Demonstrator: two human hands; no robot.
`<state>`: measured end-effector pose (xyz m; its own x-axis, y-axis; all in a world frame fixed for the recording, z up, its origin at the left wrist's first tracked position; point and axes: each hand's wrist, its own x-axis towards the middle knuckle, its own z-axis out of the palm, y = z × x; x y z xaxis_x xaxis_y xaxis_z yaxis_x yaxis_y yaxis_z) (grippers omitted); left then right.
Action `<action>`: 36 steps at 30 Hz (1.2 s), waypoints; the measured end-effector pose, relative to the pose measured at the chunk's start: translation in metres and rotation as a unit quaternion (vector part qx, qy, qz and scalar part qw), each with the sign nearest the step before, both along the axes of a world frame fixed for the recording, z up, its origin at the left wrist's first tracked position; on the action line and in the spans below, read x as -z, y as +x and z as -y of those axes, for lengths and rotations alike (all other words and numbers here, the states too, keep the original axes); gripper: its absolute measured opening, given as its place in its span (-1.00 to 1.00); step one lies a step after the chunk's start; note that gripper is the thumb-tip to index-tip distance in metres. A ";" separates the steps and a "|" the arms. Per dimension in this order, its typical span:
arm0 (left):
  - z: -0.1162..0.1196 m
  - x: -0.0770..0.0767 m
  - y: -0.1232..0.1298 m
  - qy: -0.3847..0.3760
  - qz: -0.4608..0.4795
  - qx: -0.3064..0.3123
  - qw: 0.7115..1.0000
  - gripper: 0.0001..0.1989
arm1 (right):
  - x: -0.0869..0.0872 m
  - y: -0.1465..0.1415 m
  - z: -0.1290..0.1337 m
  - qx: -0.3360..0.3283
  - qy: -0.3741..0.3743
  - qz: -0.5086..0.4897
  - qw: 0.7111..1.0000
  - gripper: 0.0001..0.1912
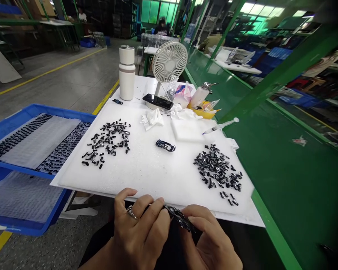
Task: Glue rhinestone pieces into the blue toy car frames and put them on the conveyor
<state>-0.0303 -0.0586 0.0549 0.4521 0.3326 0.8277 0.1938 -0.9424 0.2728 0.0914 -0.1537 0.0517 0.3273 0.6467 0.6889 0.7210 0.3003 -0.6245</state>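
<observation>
Just past the table's near edge, my left hand (146,228), with a ring on one finger, is closed around one end of a glossy black toy car body (178,217). The fingers of my right hand (207,238) pinch its other end. Part of the car body is hidden behind my fingers. A similar dark toy car body (165,146) lies by itself mid-table. Small shiny black parts are scattered in a pile on the left (108,140), and a denser pile of black parts (216,167) lies on the right.
Beyond these on the white table (146,170) are a syringe (221,126), crumpled tissues (152,119), a phone (158,101), a fan (170,62), a white bottle (127,75) and a yellow tray (207,112). Blue trays (22,170) stand left; a green surface (287,161) runs along the right.
</observation>
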 end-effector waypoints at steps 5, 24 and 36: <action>0.001 0.000 0.004 0.016 0.013 0.002 1.000 -0.94 | 0.002 0.003 0.004 -0.010 0.009 -0.017 1.000 -0.58; 0.003 -0.005 0.003 0.021 0.019 -0.006 1.000 -0.84 | 0.015 -0.015 0.003 0.050 -0.011 -0.318 0.947 -0.78; 0.007 -0.005 0.002 -0.001 0.028 0.000 1.000 -0.91 | 0.020 -0.010 0.005 0.018 -0.034 -0.387 0.921 -0.83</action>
<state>-0.0283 -0.0656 0.0601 0.4055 0.3339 0.8510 0.1790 -0.9419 0.2843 0.0813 -0.1586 0.0313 0.7257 0.6588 0.1984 0.0599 0.2267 -0.9721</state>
